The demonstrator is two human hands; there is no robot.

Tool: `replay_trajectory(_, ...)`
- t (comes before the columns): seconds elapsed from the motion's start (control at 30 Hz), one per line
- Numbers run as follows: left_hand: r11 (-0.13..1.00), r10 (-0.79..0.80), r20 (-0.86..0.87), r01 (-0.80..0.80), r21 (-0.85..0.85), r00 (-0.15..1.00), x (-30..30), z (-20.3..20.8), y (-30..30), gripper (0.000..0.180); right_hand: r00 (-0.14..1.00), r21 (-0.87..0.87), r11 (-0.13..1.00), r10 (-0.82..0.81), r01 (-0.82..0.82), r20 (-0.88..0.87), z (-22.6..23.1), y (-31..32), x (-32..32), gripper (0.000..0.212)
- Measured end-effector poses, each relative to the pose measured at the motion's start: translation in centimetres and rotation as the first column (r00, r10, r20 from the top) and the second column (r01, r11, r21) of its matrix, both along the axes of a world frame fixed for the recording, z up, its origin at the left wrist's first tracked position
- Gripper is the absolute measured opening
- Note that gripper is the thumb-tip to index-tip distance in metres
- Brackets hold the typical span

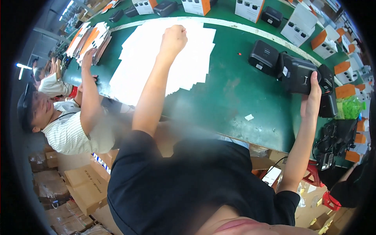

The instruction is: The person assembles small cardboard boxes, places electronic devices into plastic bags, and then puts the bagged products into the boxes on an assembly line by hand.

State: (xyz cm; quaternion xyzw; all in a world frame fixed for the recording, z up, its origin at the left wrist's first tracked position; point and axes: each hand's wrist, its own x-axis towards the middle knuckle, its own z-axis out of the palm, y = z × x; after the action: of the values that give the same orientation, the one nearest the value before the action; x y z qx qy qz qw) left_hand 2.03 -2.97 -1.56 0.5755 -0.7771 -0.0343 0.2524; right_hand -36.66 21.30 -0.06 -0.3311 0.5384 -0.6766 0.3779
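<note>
While I look down over both arms from my end of the link, I have the right hand [311, 97] grasping a black, round-cornered hard case [294, 74] by its near right side, one digit laid along the top and the others partly hidden lower down. The case has a dull, dark shell, a small pale mark on its face and a little white label on its left side. It sits at the right part of the glossy green tabletop [231, 103], between a similar black case with a striped mark [264, 58] and more dark cases [328, 105]; I can't tell whether it is lifted clear. My left hand [174, 38] is clenched into a fist over a spread of blank white sheets [145, 66], and I can't tell whether anything is inside it. A crumpled translucent green bottle [347, 107] stands near the dark cases.
</note>
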Motion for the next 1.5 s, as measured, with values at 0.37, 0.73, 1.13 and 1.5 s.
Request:
replay_trajectory(0.37,0.991,-0.095,-0.683,0.135,0.006,0.724,-2.7,2.7,5.1,0.028,0.853,-0.002,0.891,0.434,-0.453,0.289,4.7,-7.5,12.2,0.05)
replay_trajectory(0.73,0.914,-0.38,-0.671,0.369,-0.169,0.636,-5.6,3.2,11.2,0.013,0.902,-0.087,0.958,0.288,-0.275,0.322,4.0,-13.5,17.6,0.047)
replay_trajectory(1.13,0.9,-0.432,-0.506,0.317,-0.3,0.746,-9.8,2.1,11.8,0.023,0.842,-0.264,0.949,0.282,-0.174,0.46,0.6,-15.8,16.7,0.038)
replay_trajectory(1.5,0.988,-0.143,-0.689,0.143,-0.057,0.71,-10.5,5.6,9.4,0.026,0.987,-0.122,0.981,0.159,-0.153,0.04,2.4,-15.2,14.1,0.049)
